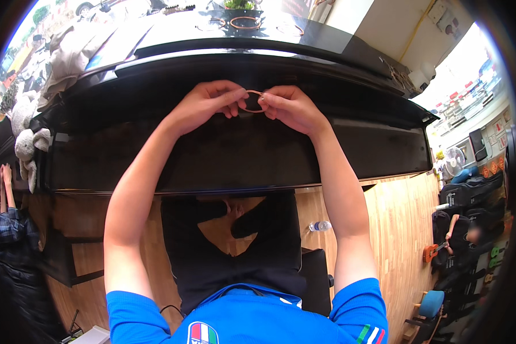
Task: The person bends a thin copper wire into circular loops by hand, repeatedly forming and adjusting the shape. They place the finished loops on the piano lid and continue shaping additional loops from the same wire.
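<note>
My left hand (207,104) and my right hand (289,108) meet above the front edge of a black glossy table (223,155). Between their fingertips they pinch a small thin orange-brown ring (254,101), like a rubber band, one hand on each side of it. Both arms reach up from a blue shirt at the lower edge. Farther back on the tabletop lie more rings of the same kind (245,23), one large and others smaller beside it.
A small green plant (239,4) stands at the table's far edge. Cloth and soft toys (29,137) pile at the left end. A plastic bottle (320,226) lies on the wooden floor. Another person sits at right (470,235); a sleeve and hand show at left (5,195).
</note>
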Motion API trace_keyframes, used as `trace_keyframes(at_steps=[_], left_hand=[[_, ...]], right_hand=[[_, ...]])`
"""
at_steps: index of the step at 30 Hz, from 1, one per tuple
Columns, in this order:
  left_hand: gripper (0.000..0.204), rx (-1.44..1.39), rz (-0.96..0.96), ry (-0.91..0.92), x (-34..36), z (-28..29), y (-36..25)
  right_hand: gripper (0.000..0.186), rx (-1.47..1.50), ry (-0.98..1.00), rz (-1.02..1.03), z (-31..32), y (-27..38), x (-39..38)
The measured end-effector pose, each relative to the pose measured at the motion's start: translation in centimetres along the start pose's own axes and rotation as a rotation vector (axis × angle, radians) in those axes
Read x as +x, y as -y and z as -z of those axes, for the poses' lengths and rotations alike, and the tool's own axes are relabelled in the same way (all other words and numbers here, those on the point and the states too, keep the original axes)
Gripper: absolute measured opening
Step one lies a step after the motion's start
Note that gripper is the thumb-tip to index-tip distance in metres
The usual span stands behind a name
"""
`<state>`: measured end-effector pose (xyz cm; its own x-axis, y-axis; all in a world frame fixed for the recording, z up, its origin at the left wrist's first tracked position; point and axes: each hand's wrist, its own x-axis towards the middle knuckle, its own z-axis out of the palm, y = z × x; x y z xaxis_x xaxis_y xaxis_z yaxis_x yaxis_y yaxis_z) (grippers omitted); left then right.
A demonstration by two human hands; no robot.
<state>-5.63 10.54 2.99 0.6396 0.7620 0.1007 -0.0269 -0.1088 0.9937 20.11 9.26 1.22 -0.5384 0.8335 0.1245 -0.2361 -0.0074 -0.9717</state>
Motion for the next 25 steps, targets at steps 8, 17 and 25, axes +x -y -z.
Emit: trace_keyframes(at_steps=[8, 17, 25], left_hand=[[0.032, 0.041, 0.000, -0.032, 0.0, 0.1, 0.1], [0.034, 0.105, 0.026, -0.009, -0.1, -0.3, -0.1], [0.034, 0.069, 0.019, -0.039, 0.0, -0.1, 0.2]], right_hand=[[0.019, -0.427, -0.227, 0.092, -1.8, 1.4, 0.1], [0.025, -0.550, -0.318, 0.151, -1.8, -0.5, 0.1], [0.036, -0.473, -0.244, 0.114, -1.6, 0.9, -0.4]])
